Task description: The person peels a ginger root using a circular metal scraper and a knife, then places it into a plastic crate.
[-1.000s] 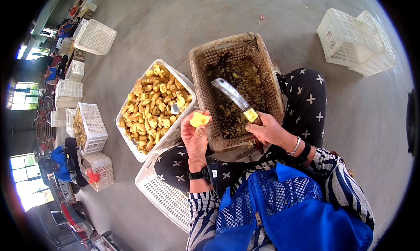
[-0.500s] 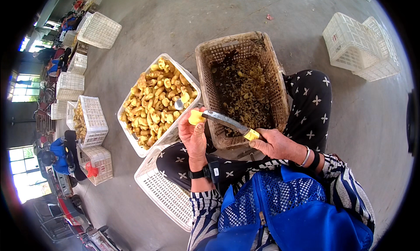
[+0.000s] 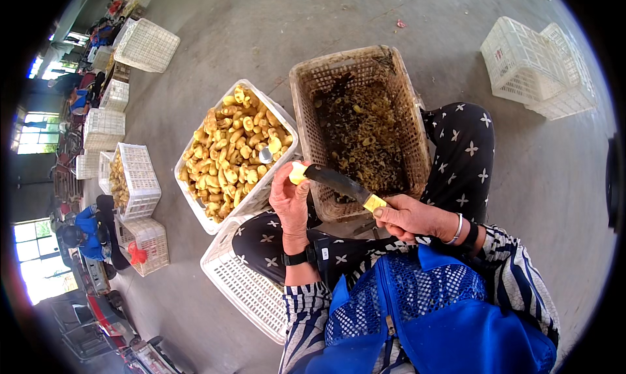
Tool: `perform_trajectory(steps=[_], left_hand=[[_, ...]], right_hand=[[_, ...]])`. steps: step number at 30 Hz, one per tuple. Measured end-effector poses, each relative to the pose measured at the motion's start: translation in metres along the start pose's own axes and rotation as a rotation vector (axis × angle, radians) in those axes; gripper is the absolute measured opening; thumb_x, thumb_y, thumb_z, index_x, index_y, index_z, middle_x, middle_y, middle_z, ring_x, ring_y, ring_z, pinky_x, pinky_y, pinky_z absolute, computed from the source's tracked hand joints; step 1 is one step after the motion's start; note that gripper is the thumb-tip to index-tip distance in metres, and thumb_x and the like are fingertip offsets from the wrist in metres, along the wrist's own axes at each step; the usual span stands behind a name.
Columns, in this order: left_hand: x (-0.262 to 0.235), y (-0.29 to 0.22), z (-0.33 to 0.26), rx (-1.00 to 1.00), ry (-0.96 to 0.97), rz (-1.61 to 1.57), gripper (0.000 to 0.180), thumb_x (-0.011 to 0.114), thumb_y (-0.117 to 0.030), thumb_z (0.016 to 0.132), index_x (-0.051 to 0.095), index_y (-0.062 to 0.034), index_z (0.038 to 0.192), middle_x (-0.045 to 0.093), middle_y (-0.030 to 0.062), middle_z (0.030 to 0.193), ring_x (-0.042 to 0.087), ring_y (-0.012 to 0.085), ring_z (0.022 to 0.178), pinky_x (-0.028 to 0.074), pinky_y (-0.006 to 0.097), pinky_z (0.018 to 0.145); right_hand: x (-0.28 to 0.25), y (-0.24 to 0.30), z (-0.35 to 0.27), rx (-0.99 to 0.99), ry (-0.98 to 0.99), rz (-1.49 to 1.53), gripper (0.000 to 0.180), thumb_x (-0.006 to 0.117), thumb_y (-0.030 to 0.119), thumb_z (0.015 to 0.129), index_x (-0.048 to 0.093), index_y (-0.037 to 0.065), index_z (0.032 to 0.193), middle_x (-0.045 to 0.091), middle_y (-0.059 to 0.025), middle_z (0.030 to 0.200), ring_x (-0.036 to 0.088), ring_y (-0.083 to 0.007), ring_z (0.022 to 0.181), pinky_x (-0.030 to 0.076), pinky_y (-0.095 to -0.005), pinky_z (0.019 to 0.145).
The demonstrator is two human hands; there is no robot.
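Observation:
My left hand is closed around a pale yellow piece of ginger, holding it above the near edge of the dirty crate. In my right hand is a knife with a dark curved blade and a yellow handle; the blade's tip end touches the ginger. Below the knife stands the dirty crate, with brown and yellow scraps lying in it. To its left a white crate is heaped with yellow ginger roots. A small pale round object rests on the heap.
A white crate lies by my left leg. Two white crates stand at the far right. Along the left are more white crates, a person in blue and a red vehicle. Grey concrete floor lies beyond.
The knife blade has turned, showing its dark flat side now. My left hand has shifted the ginger slightly right, and my right hand has rolled its grip a little.

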State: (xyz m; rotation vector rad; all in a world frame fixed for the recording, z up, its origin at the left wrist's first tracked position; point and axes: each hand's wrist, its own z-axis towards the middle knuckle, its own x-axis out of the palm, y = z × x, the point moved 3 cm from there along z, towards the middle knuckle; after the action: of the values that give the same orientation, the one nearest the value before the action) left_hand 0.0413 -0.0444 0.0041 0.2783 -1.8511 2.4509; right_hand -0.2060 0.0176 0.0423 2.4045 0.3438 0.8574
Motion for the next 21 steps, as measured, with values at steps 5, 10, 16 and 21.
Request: perform_trajectory(steps=[5, 10, 16, 21], left_hand=[[0.005, 0.007, 0.001, -0.129, 0.001, -0.279, 0.041, 0.073, -0.006, 0.084, 0.057, -0.0077, 0.121, 0.063, 0.0100, 0.115, 0.062, 0.0263, 0.110, 0.050, 0.037, 0.094], [0.009, 0.011, -0.004, -0.172, -0.007, -0.394, 0.040, 0.072, -0.005, 0.084, 0.057, -0.0078, 0.121, 0.063, 0.0106, 0.117, 0.061, 0.0281, 0.110, 0.052, 0.041, 0.094], [0.002, 0.004, -0.002, -0.144, -0.034, -0.366, 0.041, 0.072, -0.002, 0.083, 0.058, -0.0080, 0.121, 0.063, 0.0105, 0.118, 0.061, 0.0283, 0.111, 0.050, 0.041, 0.097], [0.000, 0.000, -0.001, -0.105, -0.031, -0.283, 0.042, 0.073, -0.002, 0.082, 0.058, -0.0089, 0.121, 0.063, 0.0098, 0.117, 0.062, 0.0274, 0.110, 0.047, 0.040, 0.099]], right_hand=[[-0.008, -0.010, 0.005, 0.101, 0.243, 0.352, 0.044, 0.039, 0.044, 0.102, 0.051, 0.003, 0.092, 0.043, -0.0004, 0.053, 0.036, -0.0081, 0.036, 0.030, -0.0259, 0.032], [-0.024, 0.008, 0.007, -0.117, 0.358, 0.699, 0.049, 0.039, 0.052, 0.100, 0.051, 0.005, 0.092, 0.042, 0.0004, 0.053, 0.037, -0.0078, 0.036, 0.030, -0.0243, 0.031], [-0.014, 0.002, -0.005, -0.090, -0.021, 0.053, 0.039, 0.049, 0.039, 0.100, 0.053, 0.001, 0.091, 0.045, -0.0015, 0.052, 0.039, -0.0086, 0.035, 0.033, -0.0247, 0.035], [-0.006, 0.004, -0.011, -0.149, -0.069, -0.159, 0.037, 0.050, 0.037, 0.100, 0.053, 0.001, 0.093, 0.046, 0.0022, 0.051, 0.040, -0.0054, 0.037, 0.032, -0.0217, 0.037]])
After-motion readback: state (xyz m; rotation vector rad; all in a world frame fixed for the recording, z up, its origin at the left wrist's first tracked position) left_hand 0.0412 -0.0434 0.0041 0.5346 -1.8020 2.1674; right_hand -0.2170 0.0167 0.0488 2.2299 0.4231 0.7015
